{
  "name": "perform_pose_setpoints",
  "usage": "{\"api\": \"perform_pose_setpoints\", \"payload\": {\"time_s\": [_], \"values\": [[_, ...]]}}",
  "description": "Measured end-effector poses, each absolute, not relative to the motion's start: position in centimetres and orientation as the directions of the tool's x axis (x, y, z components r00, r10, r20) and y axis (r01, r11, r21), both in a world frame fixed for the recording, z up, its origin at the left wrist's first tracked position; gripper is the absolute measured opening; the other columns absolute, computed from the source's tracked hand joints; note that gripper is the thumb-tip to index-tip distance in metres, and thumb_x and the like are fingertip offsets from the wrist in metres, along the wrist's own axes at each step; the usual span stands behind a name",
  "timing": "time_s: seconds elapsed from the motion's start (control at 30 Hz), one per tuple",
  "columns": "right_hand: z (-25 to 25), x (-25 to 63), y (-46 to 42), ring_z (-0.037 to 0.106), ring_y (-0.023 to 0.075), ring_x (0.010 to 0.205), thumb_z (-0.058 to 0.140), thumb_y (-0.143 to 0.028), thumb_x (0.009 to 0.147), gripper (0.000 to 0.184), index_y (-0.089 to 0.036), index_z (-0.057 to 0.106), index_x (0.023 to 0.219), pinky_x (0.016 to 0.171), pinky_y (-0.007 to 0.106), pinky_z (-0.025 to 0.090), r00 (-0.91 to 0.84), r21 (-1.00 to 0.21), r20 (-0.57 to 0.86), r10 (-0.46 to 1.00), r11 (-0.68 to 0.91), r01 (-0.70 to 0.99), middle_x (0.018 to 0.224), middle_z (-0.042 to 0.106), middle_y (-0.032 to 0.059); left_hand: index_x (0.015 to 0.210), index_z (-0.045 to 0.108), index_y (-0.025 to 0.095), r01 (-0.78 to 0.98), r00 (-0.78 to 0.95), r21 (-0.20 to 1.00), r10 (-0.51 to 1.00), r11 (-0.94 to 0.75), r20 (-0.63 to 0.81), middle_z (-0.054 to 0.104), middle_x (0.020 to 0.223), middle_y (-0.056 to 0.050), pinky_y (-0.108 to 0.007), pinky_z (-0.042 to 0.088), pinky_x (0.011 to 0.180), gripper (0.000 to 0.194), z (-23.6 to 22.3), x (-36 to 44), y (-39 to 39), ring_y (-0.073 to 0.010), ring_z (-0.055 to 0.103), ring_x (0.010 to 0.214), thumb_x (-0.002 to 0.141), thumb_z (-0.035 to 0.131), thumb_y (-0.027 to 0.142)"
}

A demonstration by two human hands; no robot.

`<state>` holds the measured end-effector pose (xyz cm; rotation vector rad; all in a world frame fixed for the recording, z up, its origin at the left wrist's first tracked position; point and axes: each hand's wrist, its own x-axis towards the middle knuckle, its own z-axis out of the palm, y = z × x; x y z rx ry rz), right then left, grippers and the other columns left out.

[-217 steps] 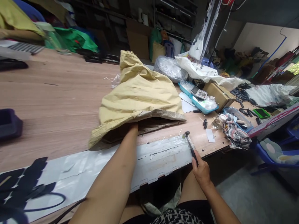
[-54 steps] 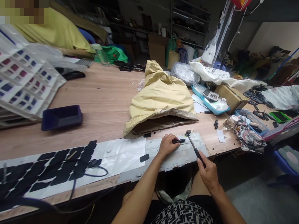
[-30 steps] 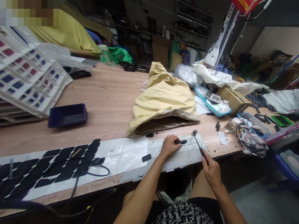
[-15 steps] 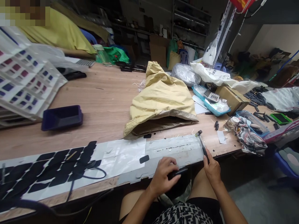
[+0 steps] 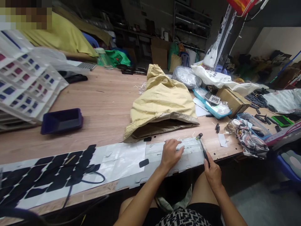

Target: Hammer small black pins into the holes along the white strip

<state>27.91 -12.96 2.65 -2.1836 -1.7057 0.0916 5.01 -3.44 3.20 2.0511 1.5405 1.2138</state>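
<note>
A worker sat at a cluttered wood-grain bench (image 5: 105,103), the right hand (image 5: 213,172) gripping a black-handled hammer (image 5: 204,151), its fingers wrapped round the lower end of the handle. The hammer slanted up and away from the worker, its head at the far right corner of a scuffed grey panel (image 5: 185,160) along the near edge; whether the head touched the surface could not be told from where we stood. The left hand (image 5: 171,153) was over the middle of the panel, fingers parted and loosely curved, the thumb apart from the rest. Just beyond it a yellow fabric sack (image 5: 162,100) lay with its dark mouth gaping toward the worker. To the left, a white sheet (image 5: 122,155) bore rows of black rounded pieces (image 5: 60,163), crossed by a dark cable (image 5: 100,181), while a single black piece (image 5: 144,163) lay between the rows and the left hand. Behind the sheet stood a dark purple tray (image 5: 62,121), near a tilted white lattice basket (image 5: 25,78). On the right, a calculator (image 5: 212,98) rested on a blue tray (image 5: 217,113) beside a cardboard box (image 5: 232,100); closer in, a patterned cloth (image 5: 250,139) was bunched against a light blue basket (image 5: 261,127), with a small white card (image 5: 222,140) near the hammer. Across the bench, at far left, another person in a yellow garment (image 5: 66,34) was partly in view.
</note>
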Motion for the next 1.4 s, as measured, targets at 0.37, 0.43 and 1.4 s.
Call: {"api": "perform_pose_setpoints", "payload": {"time_s": [0.37,0.43,1.4], "values": [[1.9,27.9,-13.2,0.074,0.0236,0.096,0.040,-0.031,0.099,0.046,-0.018,0.058,0.140,0.082,0.027,0.057,0.199,-0.376,0.236,0.951,-0.100,0.921,0.120,0.072,0.0080,0.091,0.074,0.018,0.763,-0.276,0.599,0.960,0.242,-0.037,0.071,0.108,-0.019,-0.049,0.037,0.092,0.044,4.3,12.0,12.4,-0.0400,0.051,0.115,0.073,0.064,0.056],[1.9,27.9,-13.3,0.074,0.0234,0.098,0.039,-0.030,0.099,0.046,-0.018,0.058,0.140,0.084,0.027,0.057,0.188,-0.387,0.247,0.950,-0.081,0.918,0.122,0.071,0.0079,0.088,0.073,0.018,0.726,-0.332,0.604,0.936,0.330,-0.113,0.072,0.108,-0.018,-0.048,0.035,0.094,0.039,3.6,12.4,12.8,-0.0392,0.052,0.115,0.071,0.064,0.052],[1.9,28.5,-12.8,0.075,0.0227,0.083,0.043,-0.036,0.097,0.047,-0.022,0.060,0.139,0.075,0.026,0.056,0.260,-0.398,0.178,0.949,-0.172,0.901,0.100,0.078,0.0089,0.100,0.073,0.030,0.721,0.038,0.685,0.993,-0.103,0.110,0.070,0.101,-0.003,-0.042,0.034,0.094,0.025,0.7,3.1,-0.6,-0.0288,0.051,0.108,0.077,0.070,0.040]]}}
